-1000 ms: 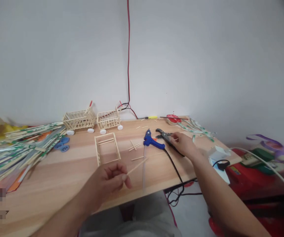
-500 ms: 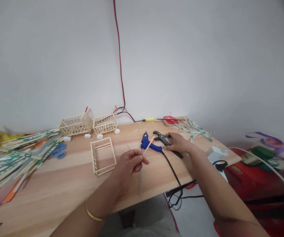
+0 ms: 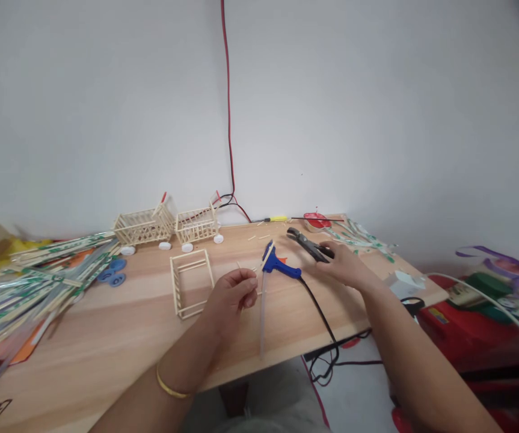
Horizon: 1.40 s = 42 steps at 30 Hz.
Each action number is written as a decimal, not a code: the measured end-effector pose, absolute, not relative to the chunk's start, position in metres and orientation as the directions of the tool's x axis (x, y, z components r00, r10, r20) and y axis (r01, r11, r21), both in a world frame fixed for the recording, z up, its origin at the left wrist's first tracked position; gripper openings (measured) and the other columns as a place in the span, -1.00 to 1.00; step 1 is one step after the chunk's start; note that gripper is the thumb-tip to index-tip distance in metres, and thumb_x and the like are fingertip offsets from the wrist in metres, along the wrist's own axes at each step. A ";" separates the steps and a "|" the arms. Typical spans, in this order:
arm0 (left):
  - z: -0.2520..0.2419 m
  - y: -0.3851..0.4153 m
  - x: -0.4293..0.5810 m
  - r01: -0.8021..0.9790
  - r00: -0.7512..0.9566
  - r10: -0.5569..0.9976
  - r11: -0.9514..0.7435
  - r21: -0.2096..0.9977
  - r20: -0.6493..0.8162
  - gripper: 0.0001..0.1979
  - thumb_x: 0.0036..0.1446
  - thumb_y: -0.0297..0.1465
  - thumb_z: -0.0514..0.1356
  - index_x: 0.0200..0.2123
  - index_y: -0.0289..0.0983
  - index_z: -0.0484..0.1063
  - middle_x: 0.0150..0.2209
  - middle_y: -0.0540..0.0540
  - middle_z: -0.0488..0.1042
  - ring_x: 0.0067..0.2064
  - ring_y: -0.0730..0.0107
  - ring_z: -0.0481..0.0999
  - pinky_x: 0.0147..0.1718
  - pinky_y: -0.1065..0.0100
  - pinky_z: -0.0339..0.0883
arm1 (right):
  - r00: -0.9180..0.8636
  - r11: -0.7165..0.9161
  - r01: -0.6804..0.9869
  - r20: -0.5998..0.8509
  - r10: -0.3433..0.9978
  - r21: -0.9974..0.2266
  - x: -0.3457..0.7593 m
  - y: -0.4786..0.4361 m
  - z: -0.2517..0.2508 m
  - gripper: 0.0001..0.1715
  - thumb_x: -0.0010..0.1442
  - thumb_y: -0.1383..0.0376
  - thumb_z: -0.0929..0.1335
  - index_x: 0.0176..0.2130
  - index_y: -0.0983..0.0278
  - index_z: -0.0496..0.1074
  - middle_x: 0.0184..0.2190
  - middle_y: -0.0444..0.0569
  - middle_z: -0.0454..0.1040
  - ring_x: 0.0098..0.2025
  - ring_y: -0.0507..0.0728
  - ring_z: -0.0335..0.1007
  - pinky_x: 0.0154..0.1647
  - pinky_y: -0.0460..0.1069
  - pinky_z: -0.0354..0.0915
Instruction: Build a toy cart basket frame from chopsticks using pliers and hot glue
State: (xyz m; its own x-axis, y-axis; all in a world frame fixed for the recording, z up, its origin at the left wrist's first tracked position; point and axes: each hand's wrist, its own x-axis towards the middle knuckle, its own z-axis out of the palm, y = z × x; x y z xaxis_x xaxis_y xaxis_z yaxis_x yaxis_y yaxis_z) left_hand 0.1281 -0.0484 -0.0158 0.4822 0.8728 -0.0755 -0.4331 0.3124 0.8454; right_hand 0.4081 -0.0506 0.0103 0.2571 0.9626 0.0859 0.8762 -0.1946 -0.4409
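My right hand (image 3: 343, 263) grips the dark handles of a pair of pliers (image 3: 303, 242), whose jaws point toward the wall. My left hand (image 3: 236, 291) has its fingers pinched together, left of a blue hot glue gun (image 3: 281, 267); what it holds is hidden. Across the gun's nozzle end shows a thin wooden stick (image 3: 267, 255), seemingly apart from my left fingertips. A clear glue stick (image 3: 263, 325) juts from the gun toward the table's front edge. Just left of my left hand lies an open rectangular stick frame (image 3: 173, 282).
Two small stick carts with white wheels (image 3: 144, 228) stand near the wall. Bundled sticks (image 3: 52, 276) and blue wheels (image 3: 113, 273) lie left. A red dish (image 3: 316, 221), wrappers (image 3: 367, 237) and a white box (image 3: 399, 282) are right. The gun's black cord (image 3: 320, 310) crosses the front edge.
My right hand has closed on the pliers and raised them off the table. The stick that stuck out from my left fingers now shows at the glue gun's nozzle end.
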 end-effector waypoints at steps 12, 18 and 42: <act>-0.009 -0.050 0.122 -0.484 0.368 0.926 0.115 0.868 0.083 -0.82 -0.06 -0.38 0.28 -0.44 -0.32 0.33 -0.66 0.12 0.21 -0.62 0.62 0.14 -0.56 0.45 -0.10 | -0.135 0.184 0.584 0.129 0.982 -0.791 0.345 -0.138 0.000 -0.31 0.04 0.32 0.30 0.17 0.22 0.14 0.11 0.04 0.28 0.15 0.22 0.19 0.14 0.10 0.16; -0.007 -0.054 0.124 -0.511 0.394 0.914 0.128 0.850 0.099 -0.81 -0.06 -0.38 0.29 -0.41 -0.30 0.32 -0.66 0.13 0.21 -0.61 0.62 0.15 -0.56 0.46 -0.06 | -0.174 0.256 0.634 0.188 0.967 -0.730 0.327 -0.139 0.006 -0.27 0.01 0.33 0.35 0.17 0.17 0.15 0.05 0.05 0.28 0.10 0.24 0.21 0.11 0.15 0.17; -0.009 -0.056 0.125 -0.424 0.337 0.927 -0.009 0.906 0.167 -0.69 -0.08 -0.41 0.31 -0.36 -0.25 0.20 -0.52 0.11 0.33 -0.60 0.63 0.22 -0.63 0.51 0.07 | -0.227 0.387 0.722 0.332 0.916 -0.573 0.317 -0.129 0.015 -0.48 -0.08 0.41 0.36 -0.07 0.16 0.40 -0.23 -0.04 0.47 -0.21 0.15 0.40 -0.18 0.01 0.30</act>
